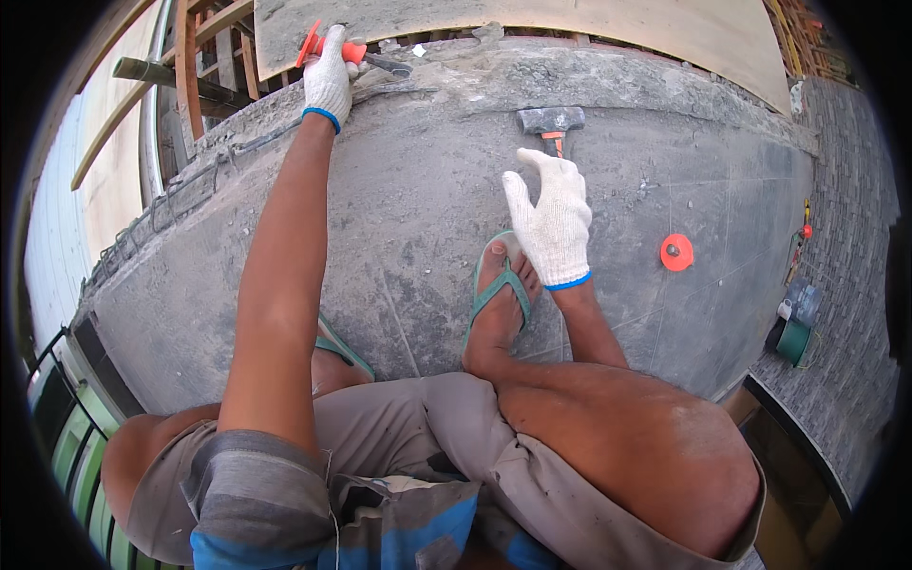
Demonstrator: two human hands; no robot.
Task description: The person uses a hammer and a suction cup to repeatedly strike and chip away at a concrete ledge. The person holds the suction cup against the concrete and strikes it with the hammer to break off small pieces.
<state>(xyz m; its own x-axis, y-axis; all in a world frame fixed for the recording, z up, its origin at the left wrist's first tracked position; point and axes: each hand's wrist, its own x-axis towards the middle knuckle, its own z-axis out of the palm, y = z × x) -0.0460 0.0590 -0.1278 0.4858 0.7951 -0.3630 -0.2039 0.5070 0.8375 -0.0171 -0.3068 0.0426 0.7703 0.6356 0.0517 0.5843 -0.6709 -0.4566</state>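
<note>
My left hand (328, 78), in a white knit glove with a blue cuff, grips a cold chisel (354, 53) by its orange handle. A round orange guard sits at one end of the handle, and the dark metal blade points right along the broken concrete ledge (456, 75). My right hand (552, 214), gloved the same way, is just below a club hammer (551, 120). Its thumb and forefinger are spread apart, short of the hammer head. Most of the hammer's handle is hidden behind the hand.
A second orange-guarded chisel (676, 251) is on the grey tiled floor (627, 313) to the right. Exposed rebar (160, 203) lines the left slab edge, with timber framing (189, 78) beyond. Plywood (605, 18) borders the ledge. A green bucket (792, 342) stands far right.
</note>
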